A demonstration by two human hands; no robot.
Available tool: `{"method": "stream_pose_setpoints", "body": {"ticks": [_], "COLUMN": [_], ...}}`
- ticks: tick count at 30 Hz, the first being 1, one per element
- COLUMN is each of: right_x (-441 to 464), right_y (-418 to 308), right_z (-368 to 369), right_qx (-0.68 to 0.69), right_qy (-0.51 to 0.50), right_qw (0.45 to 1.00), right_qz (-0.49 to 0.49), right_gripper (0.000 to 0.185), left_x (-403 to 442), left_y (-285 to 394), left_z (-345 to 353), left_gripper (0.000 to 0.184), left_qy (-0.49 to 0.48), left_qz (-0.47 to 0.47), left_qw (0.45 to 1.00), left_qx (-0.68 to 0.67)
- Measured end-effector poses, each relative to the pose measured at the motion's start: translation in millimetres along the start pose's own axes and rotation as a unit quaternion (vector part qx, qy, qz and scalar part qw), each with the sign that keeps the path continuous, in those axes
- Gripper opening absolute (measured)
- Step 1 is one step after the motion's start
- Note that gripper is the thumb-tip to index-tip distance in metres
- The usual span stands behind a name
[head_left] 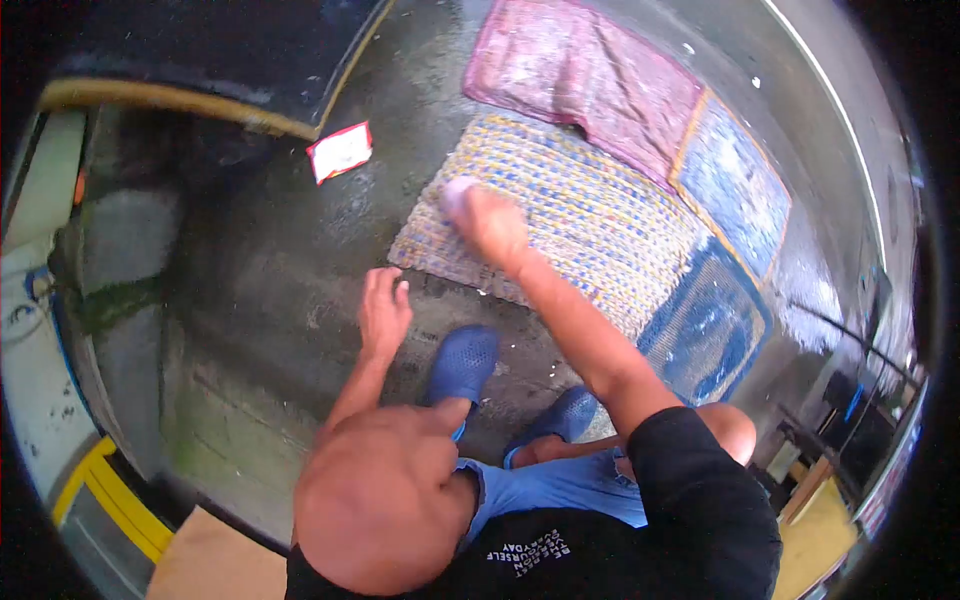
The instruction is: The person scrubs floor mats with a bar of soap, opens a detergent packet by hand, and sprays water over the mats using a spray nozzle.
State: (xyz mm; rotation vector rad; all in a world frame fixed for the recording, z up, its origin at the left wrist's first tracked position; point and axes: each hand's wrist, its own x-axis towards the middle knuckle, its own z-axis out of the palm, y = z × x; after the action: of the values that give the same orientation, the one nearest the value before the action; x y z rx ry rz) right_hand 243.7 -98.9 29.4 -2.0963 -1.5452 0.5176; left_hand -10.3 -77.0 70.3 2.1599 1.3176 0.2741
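A woven mat [570, 195] with yellow, blue and whitish rows lies flat on the wet floor in front of me. Over its left part, my right hand [490, 228] is closed around a pale, rounded bar [459, 193], pressed to or just above the weave; motion blur hides its exact kind. My left hand [383, 315] hangs near the mat's lower left corner, fingers loosely bent and apart from the thumb, holding nothing that I can see. Whether its fingertips touch the mat, I cannot tell.
Beyond the mat lie a pink cloth mat [590, 70], a light blue mat [735, 180] and a dark blue mat [710, 320]. A red-and-white packet [341, 152] rests on the floor by a dark, yellow-edged mat [200, 50]. My blue clogs [465, 362] stand below.
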Motion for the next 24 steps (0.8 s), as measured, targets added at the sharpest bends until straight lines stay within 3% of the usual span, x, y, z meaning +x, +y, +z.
{"method": "stream_pose_setpoints", "body": {"ticks": [2, 5, 7, 8, 12, 16, 17, 20, 24], "right_x": [33, 20, -9, -23, -37, -37, -39, -65, -117], "right_y": [27, 4, -23, -40, -56, -34, -23, 19, 58], "right_z": [-12, 14, 41, 52, 44, -4, -1, 4, -43], "right_qx": [0.002, 0.014, 0.069, 0.094, 0.258, 0.419, 0.409, 0.154, -0.026], "right_qy": [0.082, -0.003, 0.001, 0.004, -0.037, -0.119, -0.111, 0.159, 0.184], "right_qw": [0.988, 0.996, 0.997, 0.995, 0.953, 0.882, 0.879, 0.961, 0.938], "right_qz": [0.128, 0.088, -0.023, -0.019, 0.153, 0.18, 0.22, 0.165, 0.293], "right_gripper": [0.028, 0.029, 0.027, 0.028, 0.035, 0.033, 0.028, 0.032, 0.055], "left_x": [-10, -10, 4, 11, 38, 63, 67, 69, 63], "left_y": [3, 12, 16, 16, 0, 33, 48, 61, 71], "left_z": [-2, -1, 4, 5, 46, 68, 65, 78, 74], "left_gripper": [0.025, 0.025, 0.027, 0.028, 0.04, 0.05, 0.046, 0.041, 0.045], "left_qy": [-0.002, -0.009, 0.003, 0.008, -0.095, -0.092, -0.097, -0.062, -0.014], "left_qz": [-0.047, -0.122, -0.099, -0.086, -0.262, -0.123, -0.097, -0.037, 0.067], "left_qw": [0.998, 0.982, 0.983, 0.984, 0.931, 0.987, 0.99, 0.989, 0.968], "left_qx": [-0.041, -0.145, -0.153, -0.154, -0.234, -0.055, 0.01, 0.13, 0.241]}}
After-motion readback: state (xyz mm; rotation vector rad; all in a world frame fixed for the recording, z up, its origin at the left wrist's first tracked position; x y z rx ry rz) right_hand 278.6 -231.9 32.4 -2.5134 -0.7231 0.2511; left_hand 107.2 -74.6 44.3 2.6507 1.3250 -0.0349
